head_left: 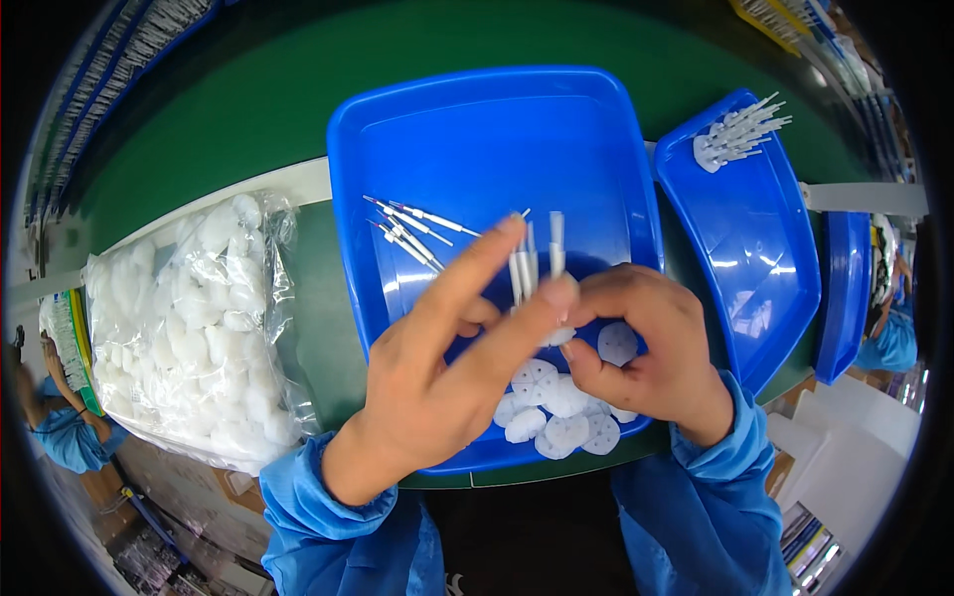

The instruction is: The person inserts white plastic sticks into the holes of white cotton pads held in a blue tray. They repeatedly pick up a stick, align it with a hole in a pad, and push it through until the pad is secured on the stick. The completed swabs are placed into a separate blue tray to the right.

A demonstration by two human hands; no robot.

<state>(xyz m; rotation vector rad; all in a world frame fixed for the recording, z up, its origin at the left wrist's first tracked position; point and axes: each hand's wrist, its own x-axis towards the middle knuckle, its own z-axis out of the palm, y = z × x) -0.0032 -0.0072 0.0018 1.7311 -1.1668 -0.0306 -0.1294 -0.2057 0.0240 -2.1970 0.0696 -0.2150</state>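
About three thin white plastic stems [532, 260] stand upright, pinched between the left hand [447, 372] and right hand [646, 348] over a big blue tray [497, 129]. Roughly nine white perforated discs [556, 407] lie below, five loose stems [412, 233] behind. A bag of white pads [189, 328] sits left, a second tray [755, 248] right.

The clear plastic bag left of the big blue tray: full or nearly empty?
Full. The clear plastic bag bulges with white round pieces from top to bottom, lying beside the big blue tray.
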